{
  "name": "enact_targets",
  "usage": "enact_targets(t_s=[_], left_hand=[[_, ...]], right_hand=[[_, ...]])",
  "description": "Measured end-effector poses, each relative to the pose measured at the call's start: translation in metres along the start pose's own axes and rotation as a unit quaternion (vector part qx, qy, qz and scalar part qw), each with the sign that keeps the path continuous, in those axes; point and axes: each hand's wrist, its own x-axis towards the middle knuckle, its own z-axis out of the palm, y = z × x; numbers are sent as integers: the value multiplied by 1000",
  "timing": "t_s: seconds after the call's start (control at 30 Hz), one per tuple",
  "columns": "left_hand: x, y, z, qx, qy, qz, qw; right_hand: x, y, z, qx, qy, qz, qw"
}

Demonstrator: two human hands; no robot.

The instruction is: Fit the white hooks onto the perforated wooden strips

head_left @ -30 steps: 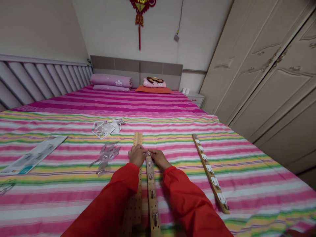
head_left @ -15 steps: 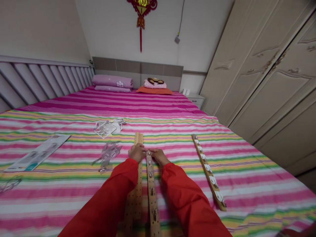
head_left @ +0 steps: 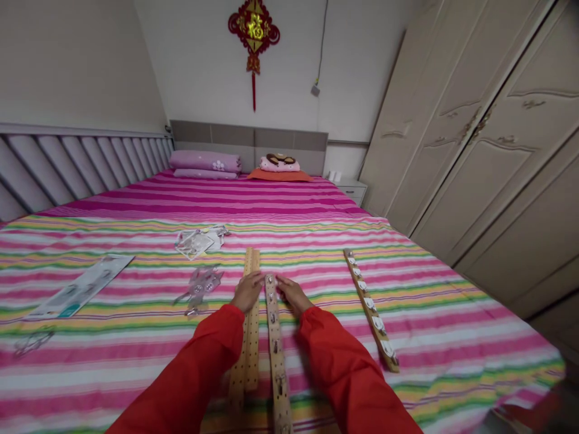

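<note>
Left hand [head_left: 248,292], right hand [head_left: 294,295] flanking strip [head_left: 277,364], likely seating end hook [head_left: 270,279]. Fingers [head_left: 286,286] half-curling, hold unclear; next move probably needing steady pressure

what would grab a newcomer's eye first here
Two bright red sleeves jump out, low in the middle, the left hand and right hand flanking the far end of a hook-studded wooden strip. Next come the striped bed cover beneath and the red ornament on the wall above the headboard.

The person is wearing plain, bright red long sleeves. The left sleeve [head_left: 199,367] and right sleeve [head_left: 353,374] are fitting loosely, creasing in soft folds and narrowing at the wrists. Both the left hand [head_left: 248,292] and right hand [head_left: 294,294] are showing bare.
</note>
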Motion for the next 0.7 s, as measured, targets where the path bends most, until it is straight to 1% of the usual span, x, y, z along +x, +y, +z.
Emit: enact_targets(t_s=[0.07, 0.17, 0.23, 0.33, 0.4, 0.47, 0.57, 0.7], left_hand=[[-9, 2, -3, -24, -8, 18, 1000], [-30, 4, -9, -33, -3, 23, 999], [-48, 5, -14, -19, 6, 27, 999], [-78, 4, -21, 15, 15, 54, 998], [-96, 0, -26, 21, 39, 70, 997], [-112, -5, -33, 13, 75, 76, 994], [-127, -14, -42, 0, 115, 77, 990], [-135, -27, -48, -1, 164, 59, 985]], right_hand=[[-8, 1, -1, 9, 4, -1, 1000], [-22, 2, -3, 24, 10, -8, 1000], [-32, 1, -4, 36, 18, -15, 999], [-50, -1, -8, 48, 32, -25, 998], [-67, -1, -12, 52, 39, -31, 997], [-89, 1, -18, 56, 46, -43, 996], [-133, 10, -29, 70, 59, -89, 992], [-202, 37, -45, 41, 69, -85, 993]])
